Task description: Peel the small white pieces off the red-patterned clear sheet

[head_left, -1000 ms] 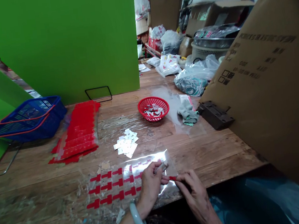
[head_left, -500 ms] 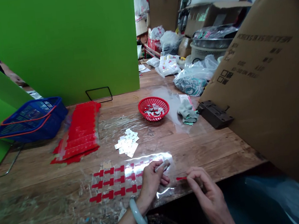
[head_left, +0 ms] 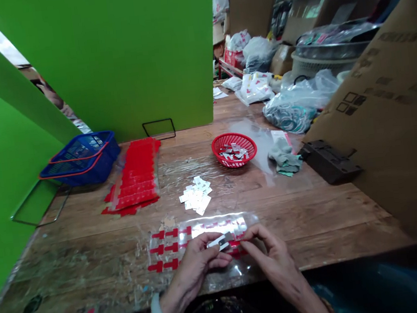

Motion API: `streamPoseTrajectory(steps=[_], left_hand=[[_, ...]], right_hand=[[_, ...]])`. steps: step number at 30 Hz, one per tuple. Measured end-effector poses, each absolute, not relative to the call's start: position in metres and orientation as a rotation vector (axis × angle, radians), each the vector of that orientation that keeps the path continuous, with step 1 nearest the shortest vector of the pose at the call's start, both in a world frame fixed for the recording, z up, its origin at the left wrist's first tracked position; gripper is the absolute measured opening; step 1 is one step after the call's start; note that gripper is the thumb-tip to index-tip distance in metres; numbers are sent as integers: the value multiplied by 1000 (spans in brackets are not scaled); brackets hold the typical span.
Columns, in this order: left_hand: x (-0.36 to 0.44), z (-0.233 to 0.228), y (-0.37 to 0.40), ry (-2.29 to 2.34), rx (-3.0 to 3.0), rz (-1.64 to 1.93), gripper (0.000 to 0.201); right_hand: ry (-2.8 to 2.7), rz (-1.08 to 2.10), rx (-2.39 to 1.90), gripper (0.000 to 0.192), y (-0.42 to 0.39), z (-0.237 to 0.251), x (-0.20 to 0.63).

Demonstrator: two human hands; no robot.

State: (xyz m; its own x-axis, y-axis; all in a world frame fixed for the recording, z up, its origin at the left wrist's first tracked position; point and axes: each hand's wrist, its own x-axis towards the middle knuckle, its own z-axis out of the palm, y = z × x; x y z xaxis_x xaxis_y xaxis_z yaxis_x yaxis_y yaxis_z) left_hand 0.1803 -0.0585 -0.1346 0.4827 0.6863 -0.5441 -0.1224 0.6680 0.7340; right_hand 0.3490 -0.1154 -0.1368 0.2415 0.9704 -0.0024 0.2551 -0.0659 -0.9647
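Observation:
My left hand (head_left: 198, 260), with a pale bangle at its wrist, pinches a small flat white-and-grey piece (head_left: 221, 242) with a dark spot on it. Close by on the right, the thumb and fingers of my right hand (head_left: 270, 251) are pinched on a red sticker (head_left: 236, 243), mostly hidden and hard to tell from the red shapes behind it. Under both hands lies a clear sheet with rows of red T-shaped stickers (head_left: 171, 247). Beyond it is a loose pile of small white pieces (head_left: 197, 195).
Farther back stand a red basket (head_left: 235, 161) of small pieces, a stack of red sticker sheets (head_left: 137, 172) and a blue basket (head_left: 81, 161). To the right are a grey cloth (head_left: 284, 157), a dark metal block (head_left: 331, 162) and a cardboard wall (head_left: 392, 155). A green panel (head_left: 126, 60) rises behind.
My right hand has brought the red sticker over to the white-and-grey piece in my left hand. That piece now shows its flat face. The camera view has turned left.

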Motion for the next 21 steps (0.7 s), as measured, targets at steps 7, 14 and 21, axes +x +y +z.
streamPoseTrajectory(steps=[7,14,21], left_hand=[[155,-127,-63,899,678,526,36],[156,-125,-64,886,724,518,37],[158,-122,-64,907,749,505,37]], right_hand=[[-1223,1099,-1443,8,-105,-138,322],[-1287,1068,-1479,8,-107,-133,318],[-1309,1039,-1473,7,-108,-136,318]])
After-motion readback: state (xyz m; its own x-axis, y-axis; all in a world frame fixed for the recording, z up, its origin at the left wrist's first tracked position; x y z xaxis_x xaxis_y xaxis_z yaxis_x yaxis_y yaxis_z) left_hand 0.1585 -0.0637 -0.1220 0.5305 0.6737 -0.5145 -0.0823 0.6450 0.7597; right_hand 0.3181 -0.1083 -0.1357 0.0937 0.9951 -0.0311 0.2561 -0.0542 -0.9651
